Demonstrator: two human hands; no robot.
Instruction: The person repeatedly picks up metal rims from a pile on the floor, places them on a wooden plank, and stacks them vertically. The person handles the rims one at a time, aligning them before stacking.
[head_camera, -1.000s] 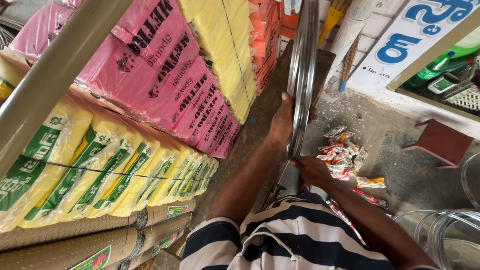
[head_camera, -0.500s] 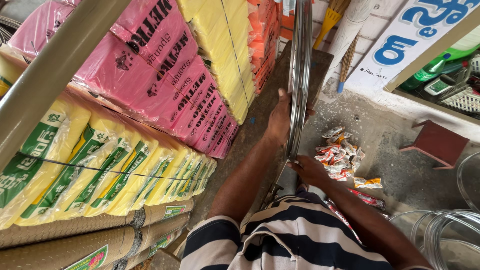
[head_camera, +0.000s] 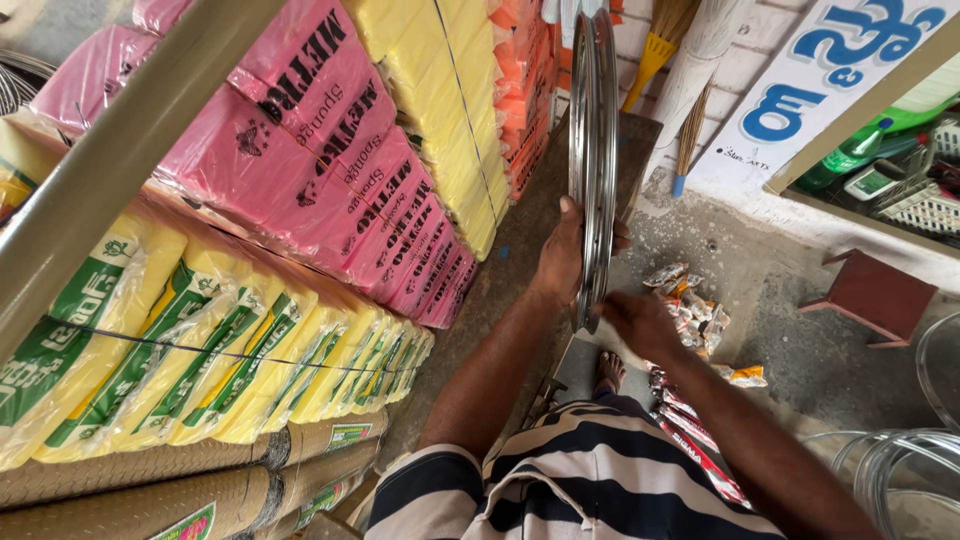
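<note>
A shiny metal wheel rim (head_camera: 592, 110) stands upright on edge in front of me, running from the top of the view down to my hands. My left hand (head_camera: 562, 258) grips the rim's left side, fingers wrapped around it. Low on the rim's right side, my right hand (head_camera: 640, 322) pinches its bottom edge. Below the hands are my striped shirt (head_camera: 590, 480) and a bare foot (head_camera: 608, 372) on the concrete floor.
Stacked pink sponge packs (head_camera: 330, 170) and yellow packs (head_camera: 180, 350) fill the left. Small packets (head_camera: 690, 300) lie scattered on the floor at right, near a low red stool (head_camera: 868, 298). More metal rims (head_camera: 890, 470) lie at lower right. Brooms (head_camera: 660, 50) lean against the back wall.
My left hand has slid slightly along the rim, and the view has shifted a little. The right hand stays at the rim's lower edge.
</note>
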